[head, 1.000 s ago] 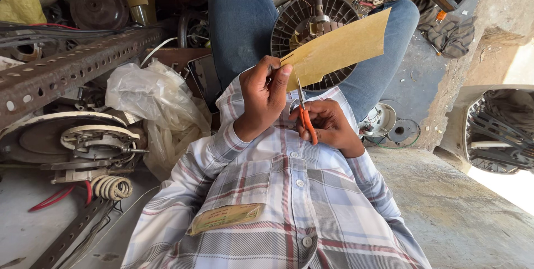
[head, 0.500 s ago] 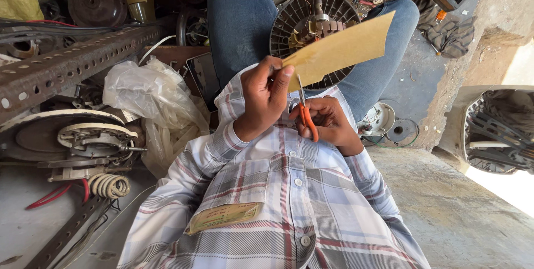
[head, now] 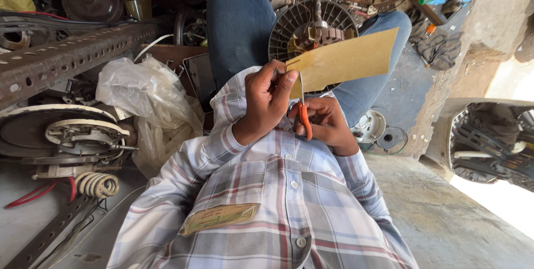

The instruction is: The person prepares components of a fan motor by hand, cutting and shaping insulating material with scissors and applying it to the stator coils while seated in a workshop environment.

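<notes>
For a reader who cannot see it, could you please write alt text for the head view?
A person's left hand holds a tan paper sheet while the right hand cuts it with orange-handled scissors. They wear a plaid shirt and jeans; a round finned metal part and a plastic bag lie nearby.

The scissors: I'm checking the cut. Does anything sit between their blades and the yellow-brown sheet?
Nothing visible does. The orange-handled scissors in the right hand meet the sheet, held by the left hand.
</notes>
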